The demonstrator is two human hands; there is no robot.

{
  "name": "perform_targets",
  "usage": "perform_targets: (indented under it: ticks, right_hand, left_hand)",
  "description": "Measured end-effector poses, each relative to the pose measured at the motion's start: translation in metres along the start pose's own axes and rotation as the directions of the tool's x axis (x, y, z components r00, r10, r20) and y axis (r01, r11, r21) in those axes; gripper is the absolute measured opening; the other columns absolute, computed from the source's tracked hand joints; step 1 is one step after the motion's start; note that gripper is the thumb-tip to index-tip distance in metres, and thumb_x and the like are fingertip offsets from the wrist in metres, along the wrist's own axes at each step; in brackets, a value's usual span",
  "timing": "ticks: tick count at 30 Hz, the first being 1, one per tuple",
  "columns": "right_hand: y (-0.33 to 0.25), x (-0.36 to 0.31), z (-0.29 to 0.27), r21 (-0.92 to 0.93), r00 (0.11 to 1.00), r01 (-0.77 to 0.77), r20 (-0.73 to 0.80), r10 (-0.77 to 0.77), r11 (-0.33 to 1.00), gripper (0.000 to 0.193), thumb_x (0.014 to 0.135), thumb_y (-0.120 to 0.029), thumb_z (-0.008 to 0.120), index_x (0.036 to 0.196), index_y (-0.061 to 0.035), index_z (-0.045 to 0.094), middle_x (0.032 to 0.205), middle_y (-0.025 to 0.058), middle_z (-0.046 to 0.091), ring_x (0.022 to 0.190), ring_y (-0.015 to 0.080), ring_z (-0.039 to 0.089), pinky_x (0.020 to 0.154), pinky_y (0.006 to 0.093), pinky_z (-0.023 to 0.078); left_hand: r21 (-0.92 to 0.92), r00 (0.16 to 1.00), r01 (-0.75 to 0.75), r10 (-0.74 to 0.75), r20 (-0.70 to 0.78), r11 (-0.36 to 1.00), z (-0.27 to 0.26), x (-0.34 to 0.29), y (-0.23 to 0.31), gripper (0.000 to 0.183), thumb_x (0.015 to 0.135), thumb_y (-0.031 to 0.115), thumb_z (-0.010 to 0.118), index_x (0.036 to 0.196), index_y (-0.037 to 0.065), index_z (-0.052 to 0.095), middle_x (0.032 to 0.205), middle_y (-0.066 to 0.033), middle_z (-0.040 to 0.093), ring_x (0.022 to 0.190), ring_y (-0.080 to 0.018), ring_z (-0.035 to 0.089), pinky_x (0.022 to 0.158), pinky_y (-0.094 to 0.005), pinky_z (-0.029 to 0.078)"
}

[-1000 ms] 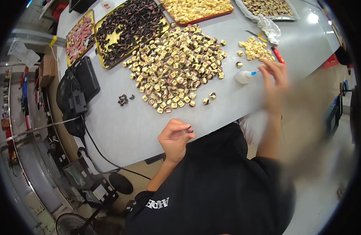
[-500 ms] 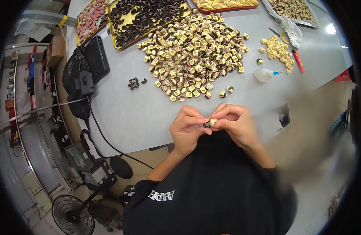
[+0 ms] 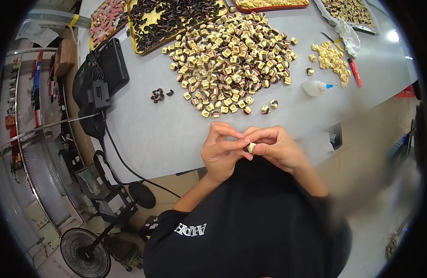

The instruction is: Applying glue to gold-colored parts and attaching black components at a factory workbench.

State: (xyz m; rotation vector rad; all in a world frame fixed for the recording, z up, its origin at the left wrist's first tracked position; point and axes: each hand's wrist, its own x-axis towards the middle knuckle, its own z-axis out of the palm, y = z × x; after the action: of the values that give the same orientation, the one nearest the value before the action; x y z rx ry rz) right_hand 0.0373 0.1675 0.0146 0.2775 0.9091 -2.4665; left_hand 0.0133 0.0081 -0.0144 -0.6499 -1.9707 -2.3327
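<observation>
Between the fingertips of both hands is a small cream-and-black plastic piece, held in front of my body by the table's near edge. My left hand pinches its dark side with thumb and fingers. From the other side, my right hand grips its cream side. Fingers cover much of the piece. Beyond my hands spreads a large pile of similar small cream, black and pink pieces, with a few loose ones at its near edge.
A yellow tray of black and pink parts lies at the back left, beside a tray of pink parts. On the right are a cream-part heap, a squeeze bottle and a red tube. A black cable crosses the left edge.
The fingers have shifted round the small piece, and the left fingertips now lie closer over its dark side. Both hands stay in nearly the same place.
</observation>
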Motion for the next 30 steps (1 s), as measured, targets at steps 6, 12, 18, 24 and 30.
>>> perform_targets:
  ticks: [6,12,18,24,30]
  right_hand:
    - [-0.003,-0.005,-0.001,-0.044,0.996,-0.011,0.090,0.015,0.999,0.020,0.083,-0.006,0.061,0.100,0.0044,0.062,0.097,0.0069,0.054,0.088,0.0143,0.053,0.079,0.0268,0.043]
    - [-0.002,-0.005,-0.001,-0.118,0.998,0.060,0.038,-0.055,0.991,0.018,0.085,-0.006,0.058,0.099,0.0039,0.062,0.092,0.0044,0.054,0.084,0.0115,0.052,0.076,0.0243,0.043]
    - [-0.005,-0.005,-0.006,-0.382,0.966,0.254,0.050,-0.254,0.889,0.025,0.085,-0.016,0.060,0.098,0.0047,0.062,0.097,0.0084,0.053,0.084,0.0129,0.050,0.073,0.0241,0.042]
    - [-0.009,-0.008,0.008,-0.419,0.950,0.309,0.083,-0.302,0.854,0.017,0.085,-0.007,0.058,0.097,0.0029,0.063,0.097,0.0074,0.056,0.086,0.0136,0.052,0.076,0.0249,0.042]
    - [-0.012,-0.008,0.009,-0.527,0.947,0.321,0.165,-0.276,0.787,0.017,0.080,-0.001,0.060,0.096,0.0004,0.064,0.091,0.0081,0.056,0.084,0.0165,0.053,0.073,0.0257,0.043]
  left_hand:
    - [0.187,0.994,-0.098,0.089,0.056,0.978,-0.002,-0.002,0.000,0.034,0.058,0.007,0.079,0.090,0.011,0.070,0.091,-0.0013,0.057,0.086,-0.0199,0.045,0.072,-0.0288,0.041]
    - [0.308,0.993,-0.103,0.116,-0.023,0.946,0.005,-0.007,0.007,0.034,0.060,0.013,0.079,0.092,0.010,0.069,0.093,-0.0011,0.057,0.084,-0.0202,0.046,0.071,-0.0291,0.041]
    - [0.222,0.986,-0.055,0.088,-0.144,0.974,0.006,-0.005,0.007,0.034,0.061,0.018,0.078,0.093,0.010,0.069,0.092,-0.0010,0.057,0.084,-0.0203,0.047,0.071,-0.0299,0.041]
    - [0.374,0.984,-0.176,0.178,0.029,0.911,-0.002,0.005,0.014,0.033,0.061,0.017,0.078,0.092,0.012,0.069,0.095,-0.0013,0.058,0.086,-0.0212,0.047,0.073,-0.0318,0.042]
    - [0.478,0.958,-0.280,0.213,0.191,0.832,-0.012,0.013,0.019,0.032,0.060,0.018,0.077,0.091,0.018,0.071,0.102,0.0002,0.057,0.093,-0.0232,0.044,0.075,-0.0314,0.041]
